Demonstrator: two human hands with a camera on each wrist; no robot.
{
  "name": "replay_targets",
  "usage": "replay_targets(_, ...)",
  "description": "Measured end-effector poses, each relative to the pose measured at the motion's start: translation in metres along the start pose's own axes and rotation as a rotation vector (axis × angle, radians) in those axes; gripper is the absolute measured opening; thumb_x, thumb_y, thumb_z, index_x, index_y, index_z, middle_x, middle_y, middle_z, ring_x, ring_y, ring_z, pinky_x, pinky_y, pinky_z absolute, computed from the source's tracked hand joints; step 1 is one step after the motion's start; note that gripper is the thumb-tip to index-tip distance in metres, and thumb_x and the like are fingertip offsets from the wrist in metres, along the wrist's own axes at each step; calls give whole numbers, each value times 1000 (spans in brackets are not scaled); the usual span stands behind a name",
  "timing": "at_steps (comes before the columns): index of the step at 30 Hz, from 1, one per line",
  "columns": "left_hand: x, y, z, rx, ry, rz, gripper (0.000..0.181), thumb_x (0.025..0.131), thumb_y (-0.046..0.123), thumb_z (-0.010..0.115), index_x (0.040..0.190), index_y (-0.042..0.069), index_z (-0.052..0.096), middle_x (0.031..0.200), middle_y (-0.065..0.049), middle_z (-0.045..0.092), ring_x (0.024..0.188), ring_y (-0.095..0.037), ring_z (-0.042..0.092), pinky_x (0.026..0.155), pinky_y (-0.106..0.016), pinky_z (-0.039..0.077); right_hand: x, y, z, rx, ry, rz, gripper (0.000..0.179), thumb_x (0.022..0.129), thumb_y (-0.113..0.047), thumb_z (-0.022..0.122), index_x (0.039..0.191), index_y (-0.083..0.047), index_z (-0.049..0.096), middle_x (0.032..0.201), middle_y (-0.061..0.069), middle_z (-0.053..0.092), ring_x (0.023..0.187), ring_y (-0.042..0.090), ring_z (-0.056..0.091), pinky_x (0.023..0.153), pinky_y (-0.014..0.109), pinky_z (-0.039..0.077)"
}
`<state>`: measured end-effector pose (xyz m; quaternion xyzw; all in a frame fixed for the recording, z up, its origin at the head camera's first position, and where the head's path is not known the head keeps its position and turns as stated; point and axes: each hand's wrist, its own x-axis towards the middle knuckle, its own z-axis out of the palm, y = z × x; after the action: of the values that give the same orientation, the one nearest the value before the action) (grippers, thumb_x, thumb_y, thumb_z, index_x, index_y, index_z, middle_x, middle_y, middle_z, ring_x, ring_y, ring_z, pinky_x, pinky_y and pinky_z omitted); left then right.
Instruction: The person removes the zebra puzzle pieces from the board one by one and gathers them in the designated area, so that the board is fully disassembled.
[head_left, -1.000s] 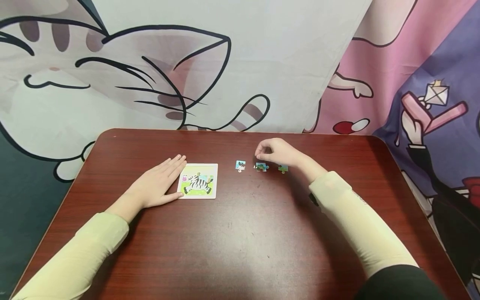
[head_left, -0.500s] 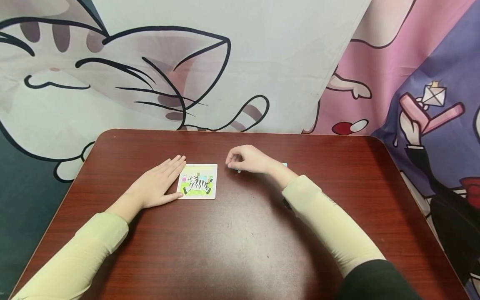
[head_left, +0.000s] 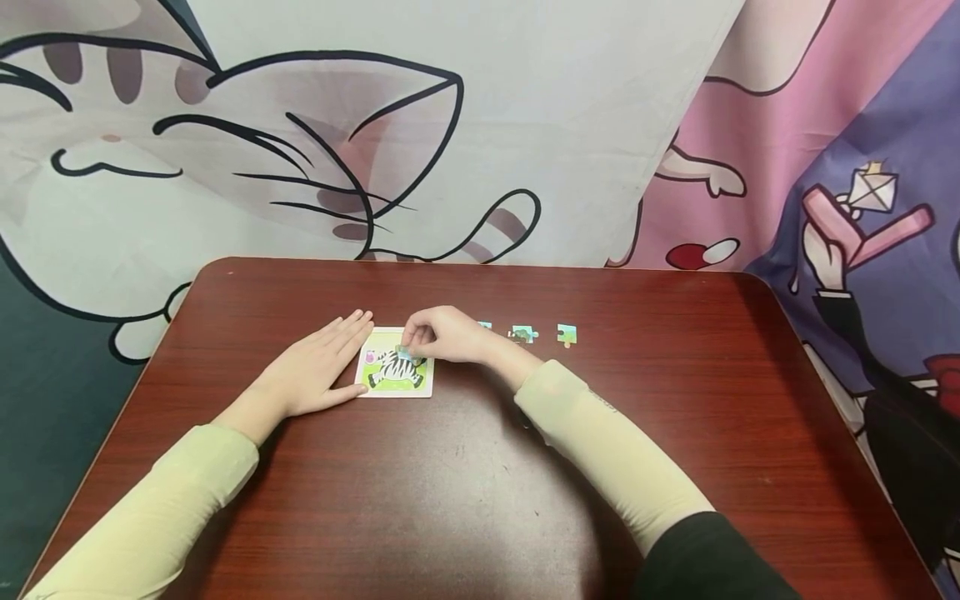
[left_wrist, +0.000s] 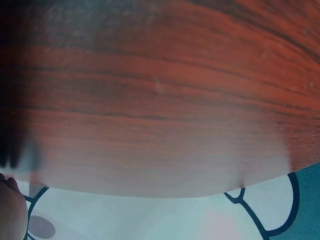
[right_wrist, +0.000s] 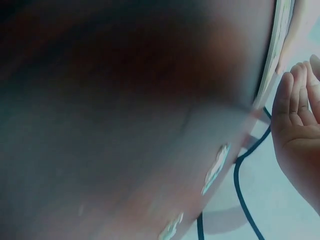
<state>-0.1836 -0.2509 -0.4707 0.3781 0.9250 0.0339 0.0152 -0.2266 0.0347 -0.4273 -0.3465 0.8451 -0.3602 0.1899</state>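
Note:
A square puzzle board (head_left: 395, 388) with a white border and a zebra picture lies on the table. My left hand (head_left: 318, 367) lies flat along its left side, fingers straight, the thumb tip touching the lower left corner. Over the upper right part of the board, my right hand (head_left: 446, 335) pinches a small blue-green puzzle piece (head_left: 403, 353), partly hidden by the fingertips. Right of the board lie a puzzle piece (head_left: 524, 334) with blue and dark green, another puzzle piece (head_left: 567, 335) in blue and green, and a third puzzle piece (head_left: 486, 324), mostly covered by the right hand.
The brown wooden table (head_left: 465, 492) has rounded far corners. Behind it hangs a cloth (head_left: 570, 125) printed with a cartoon cat, and a pink and purple cloth (head_left: 847, 142) hangs at the right.
My right hand has travelled left, from above the loose puzzle pieces to the board. The loose pieces on the right show again. My left hand has stayed put.

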Motion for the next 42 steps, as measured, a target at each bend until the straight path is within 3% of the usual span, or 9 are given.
replay_targets(14, 1, 0, -1, 2, -8, -2, 95, 99, 52, 65, 165, -5, 28, 175, -22, 26, 163, -39, 26, 133, -49, 28, 19, -6, 15, -16, 5, -7, 8, 94, -4, 74, 102, -3, 76, 89, 7, 74, 80, 7, 63, 74, 9, 49)
replay_targets(32, 0, -3, 1, -5, 29, 22, 96, 98, 52, 66, 165, -5, 28, 174, -22, 27, 163, -39, 27, 139, -37, 12, 43, -19, 25, -132, -48, 15, 16, 93, -7, 80, 108, -5, 74, 96, 6, 73, 88, 10, 65, 77, 10, 48)
replay_targets(42, 0, -1, 2, -2, 38, 30, 95, 97, 51, 67, 164, -6, 30, 173, -24, 29, 162, -40, 28, 136, -44, 22, 42, -19, 30, -190, -59, 20, 19, 92, -9, 83, 109, -7, 74, 101, 4, 71, 92, 11, 64, 81, 12, 48)
